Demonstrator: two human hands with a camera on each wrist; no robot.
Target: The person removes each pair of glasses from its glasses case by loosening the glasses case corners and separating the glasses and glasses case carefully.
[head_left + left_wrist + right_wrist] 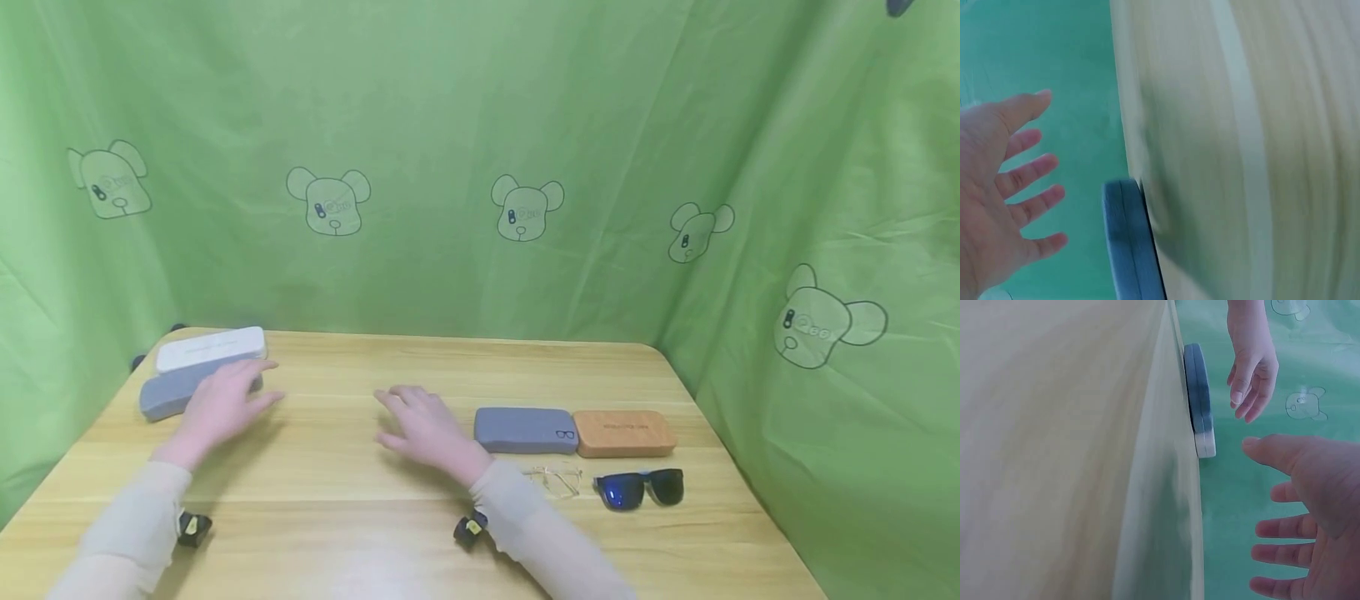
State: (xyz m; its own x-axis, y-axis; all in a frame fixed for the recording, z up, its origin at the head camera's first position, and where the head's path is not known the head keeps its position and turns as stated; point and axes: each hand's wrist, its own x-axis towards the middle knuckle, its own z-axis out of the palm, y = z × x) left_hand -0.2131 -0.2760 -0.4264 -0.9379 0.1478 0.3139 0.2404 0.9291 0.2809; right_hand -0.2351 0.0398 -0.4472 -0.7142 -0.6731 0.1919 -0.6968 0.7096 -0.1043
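My left hand hovers in front of the blue-grey glasses case at the table's far left, overlapping it in the head view. Its fingers are spread and hold nothing, as the left wrist view also shows. Behind that case lies a white glasses case. Over the middle of the table is my right hand, fingers relaxed and apart, nothing in its grasp. Nearest to it, on the right, lies a second blue-grey glasses case with a small glasses print. An orange glasses case sits against its right end.
In front of the right-hand cases lie thin clear-framed glasses, partly behind the right sleeve, and dark sunglasses with blue lenses. Green curtains printed with bear heads stand around the back and sides of the wooden table.
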